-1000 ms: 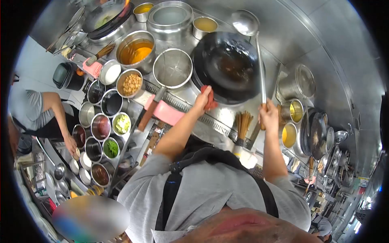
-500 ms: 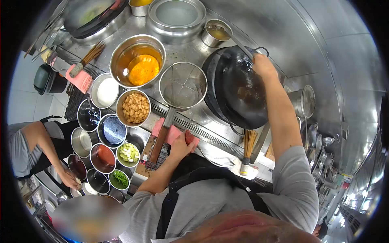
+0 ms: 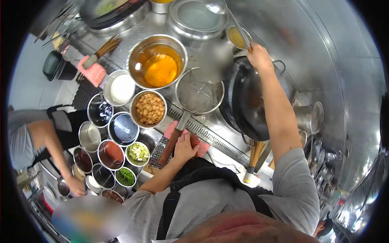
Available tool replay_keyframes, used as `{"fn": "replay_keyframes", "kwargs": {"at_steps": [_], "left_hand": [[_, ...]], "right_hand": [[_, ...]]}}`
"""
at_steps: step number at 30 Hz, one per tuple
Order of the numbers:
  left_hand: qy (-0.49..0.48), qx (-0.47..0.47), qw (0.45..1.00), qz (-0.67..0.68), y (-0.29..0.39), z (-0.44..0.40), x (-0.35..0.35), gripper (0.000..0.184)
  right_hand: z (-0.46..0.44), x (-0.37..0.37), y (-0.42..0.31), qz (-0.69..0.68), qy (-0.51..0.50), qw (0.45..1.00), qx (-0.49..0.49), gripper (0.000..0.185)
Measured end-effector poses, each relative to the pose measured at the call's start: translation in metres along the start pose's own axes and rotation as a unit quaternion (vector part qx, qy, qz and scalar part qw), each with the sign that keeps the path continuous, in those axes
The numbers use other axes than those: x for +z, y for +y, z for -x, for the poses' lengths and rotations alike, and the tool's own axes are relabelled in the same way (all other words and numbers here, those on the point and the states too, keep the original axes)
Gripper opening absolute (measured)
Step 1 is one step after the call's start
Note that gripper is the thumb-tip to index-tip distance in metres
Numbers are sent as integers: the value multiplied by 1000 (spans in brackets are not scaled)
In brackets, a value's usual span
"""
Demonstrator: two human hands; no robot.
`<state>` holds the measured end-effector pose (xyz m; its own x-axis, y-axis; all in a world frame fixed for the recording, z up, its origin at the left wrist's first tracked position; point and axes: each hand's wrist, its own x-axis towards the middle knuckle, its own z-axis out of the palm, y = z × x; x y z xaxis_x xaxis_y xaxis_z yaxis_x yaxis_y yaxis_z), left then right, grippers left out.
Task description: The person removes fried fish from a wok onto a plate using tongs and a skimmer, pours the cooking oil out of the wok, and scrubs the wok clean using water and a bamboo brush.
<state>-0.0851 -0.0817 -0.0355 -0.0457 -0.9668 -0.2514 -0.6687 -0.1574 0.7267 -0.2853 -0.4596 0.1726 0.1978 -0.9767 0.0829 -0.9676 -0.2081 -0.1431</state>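
Observation:
My right hand (image 3: 260, 58) is closed around the handle of a metal ladle (image 3: 238, 27), raised above the far side of a black wok (image 3: 259, 109). The ladle's bowl is up over the back of the stove, near a lidded steel pot (image 3: 198, 20). My left hand (image 3: 185, 149) is bent over a pink cloth (image 3: 201, 148) at the stove's front edge, its fingers gathered on the folded cloth. Just left of it lies the wooden handle of a round mesh strainer (image 3: 200, 95). A grey blur covers part of the strainer's rim.
Left of the strainer stand a steel bowl of orange oil (image 3: 160, 71) and a pot of brown chunks (image 3: 150, 108). Several seasoning and vegetable pots (image 3: 111, 154) crowd the left. A co-worker's hand (image 3: 75, 186) reaches beside them. A bamboo brush (image 3: 253, 160) lies below the wok.
My right hand has lifted the ladle out of the wok area and swung it up and back. My left hand has shifted slightly on the cloth. The whole view has turned a little.

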Motion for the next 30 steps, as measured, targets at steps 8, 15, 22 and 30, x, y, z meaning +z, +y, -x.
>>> {"fn": "replay_keyframes", "kwargs": {"at_steps": [8, 15, 22, 30], "left_hand": [[5, -28, 999, 41, 2, 15, -6, 81], [257, 90, 962, -14, 3, 13, -39, 67], [-9, -70, 989, -132, -54, 42, -34, 61], [-4, -112, 976, -187, -15, 96, -54, 45]], "right_hand": [[-37, 70, -55, -427, -226, 849, 216, 12], [13, 51, -16, -710, -115, 652, 240, 10], [98, -9, 67, -741, -71, 631, 216, 11], [246, -68, 175, -665, 12, 715, 213, 12]]}}
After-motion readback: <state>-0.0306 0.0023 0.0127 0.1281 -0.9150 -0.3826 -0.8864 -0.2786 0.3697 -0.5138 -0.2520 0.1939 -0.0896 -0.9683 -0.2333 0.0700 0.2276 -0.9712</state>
